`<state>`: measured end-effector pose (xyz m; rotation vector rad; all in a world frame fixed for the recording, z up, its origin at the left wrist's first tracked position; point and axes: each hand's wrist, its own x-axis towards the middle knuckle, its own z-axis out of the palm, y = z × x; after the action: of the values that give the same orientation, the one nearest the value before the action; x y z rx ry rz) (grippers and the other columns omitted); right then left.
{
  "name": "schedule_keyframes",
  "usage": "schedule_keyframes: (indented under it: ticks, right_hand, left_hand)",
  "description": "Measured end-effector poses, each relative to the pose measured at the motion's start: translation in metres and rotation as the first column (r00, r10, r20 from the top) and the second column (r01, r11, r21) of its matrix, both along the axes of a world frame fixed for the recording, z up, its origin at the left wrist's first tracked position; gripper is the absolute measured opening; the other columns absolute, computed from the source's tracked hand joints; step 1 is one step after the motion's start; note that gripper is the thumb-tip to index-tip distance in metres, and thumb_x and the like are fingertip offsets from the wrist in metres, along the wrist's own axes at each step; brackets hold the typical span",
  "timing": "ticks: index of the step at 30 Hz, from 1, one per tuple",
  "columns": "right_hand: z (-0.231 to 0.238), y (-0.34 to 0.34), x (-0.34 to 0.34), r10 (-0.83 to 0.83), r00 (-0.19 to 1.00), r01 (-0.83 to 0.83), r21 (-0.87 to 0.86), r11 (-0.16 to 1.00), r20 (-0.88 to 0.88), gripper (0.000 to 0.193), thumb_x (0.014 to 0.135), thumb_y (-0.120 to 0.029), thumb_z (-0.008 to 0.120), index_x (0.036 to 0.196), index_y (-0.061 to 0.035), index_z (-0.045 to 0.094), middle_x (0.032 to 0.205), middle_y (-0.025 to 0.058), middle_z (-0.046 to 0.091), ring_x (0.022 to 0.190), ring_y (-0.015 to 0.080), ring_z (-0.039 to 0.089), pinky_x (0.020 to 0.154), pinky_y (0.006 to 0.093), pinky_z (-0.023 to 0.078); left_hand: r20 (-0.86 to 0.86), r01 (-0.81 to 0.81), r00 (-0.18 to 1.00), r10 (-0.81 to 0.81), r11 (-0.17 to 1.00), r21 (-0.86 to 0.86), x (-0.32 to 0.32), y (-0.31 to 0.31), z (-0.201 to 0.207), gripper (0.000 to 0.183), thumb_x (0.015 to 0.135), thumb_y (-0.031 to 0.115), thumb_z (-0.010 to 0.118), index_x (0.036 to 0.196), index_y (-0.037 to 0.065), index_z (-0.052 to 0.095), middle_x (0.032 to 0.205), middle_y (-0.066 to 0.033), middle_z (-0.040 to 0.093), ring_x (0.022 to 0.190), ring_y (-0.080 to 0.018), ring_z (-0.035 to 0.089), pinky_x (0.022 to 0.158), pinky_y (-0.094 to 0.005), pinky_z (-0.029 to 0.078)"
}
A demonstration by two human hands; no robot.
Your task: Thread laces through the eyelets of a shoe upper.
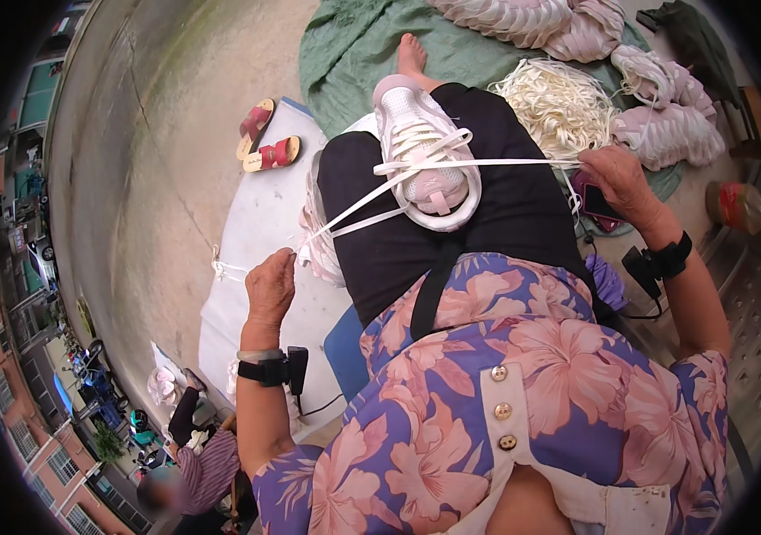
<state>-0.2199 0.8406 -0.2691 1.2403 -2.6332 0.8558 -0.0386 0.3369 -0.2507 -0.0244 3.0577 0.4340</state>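
Note:
A white and pale pink sneaker point(430, 169) rests on my lap between my black-trousered thighs, its toe toward me. White shoelaces point(507, 163) run through its upper eyelets, and both ends stretch out to the sides. My left hand point(270, 285), out to the left of the shoe, pinches one lace end in closed fingers. Off to the right, my right hand point(620, 183) grips the other end, which is drawn nearly straight across the shoe. Both hands are apart from the shoe itself.
A heap of loose white laces point(554, 107) lies beyond my right thigh, near bundled pale shoe uppers point(666, 134). Red sandals point(271, 153) stand at left. By my right hand are a phone point(599, 203) and a bottle point(737, 207). Another person point(206, 468) sits at lower left.

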Motion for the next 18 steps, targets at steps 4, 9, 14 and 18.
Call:
schedule_keyframes:
  ticks: [4, 9, 14, 18]
  right_hand:
    - [-0.027, 0.013, 0.005, -0.165, 0.979, 0.175, -0.073, 0.982, 0.120, 0.011, 0.081, -0.008, 0.058, 0.090, -0.0018, 0.057, 0.069, 0.0138, 0.058, 0.066, 0.0331, 0.058, 0.061, 0.0398, 0.046]
    - [-0.042, 0.004, 0.010, -0.418, 0.659, 0.333, 0.255, 0.908, 0.625, 0.020, 0.087, -0.020, 0.053, 0.080, -0.0021, 0.055, 0.066, 0.0110, 0.058, 0.059, 0.0240, 0.058, 0.054, 0.0337, 0.045]
    - [0.000, -0.063, 0.026, 0.079, -0.192, 0.593, 0.051, 0.804, 0.978, 0.026, 0.089, -0.029, 0.054, 0.075, -0.0081, 0.058, 0.064, -0.0032, 0.053, 0.056, 0.0019, 0.049, 0.048, 0.0181, 0.038]
    - [0.000, -0.089, 0.023, 0.239, -0.281, 0.573, -0.037, 0.819, 0.930, 0.019, 0.086, -0.025, 0.059, 0.080, -0.0071, 0.060, 0.062, -0.0056, 0.046, 0.050, 0.0026, 0.040, 0.043, 0.0179, 0.032]
  left_hand:
    - [0.108, -0.111, 0.988, 0.112, 0.994, -0.017, -0.009, 0.012, 0.007, 0.009, 0.084, 0.016, 0.056, 0.085, 0.007, 0.058, 0.063, -0.0158, 0.058, 0.061, -0.0358, 0.058, 0.055, -0.0441, 0.044]
    - [0.229, -0.091, 0.970, 0.079, 0.995, 0.040, -0.024, 0.035, 0.007, 0.016, 0.084, 0.020, 0.058, 0.080, 0.005, 0.057, 0.055, -0.0115, 0.054, 0.049, -0.0256, 0.053, 0.047, -0.0361, 0.040]
    - [0.708, -0.643, 0.706, 0.005, 0.424, 0.638, -0.055, 0.095, 0.030, 0.021, 0.090, 0.021, 0.053, 0.079, 0.004, 0.057, 0.052, -0.0025, 0.052, 0.036, -0.0041, 0.039, 0.034, -0.0164, 0.030]
    - [0.731, -0.690, 0.676, -0.092, 0.269, 0.672, -0.076, 0.124, 0.018, 0.019, 0.091, 0.020, 0.051, 0.086, 0.003, 0.056, 0.056, -0.0044, 0.055, 0.035, -0.0046, 0.039, 0.035, -0.0162, 0.031]
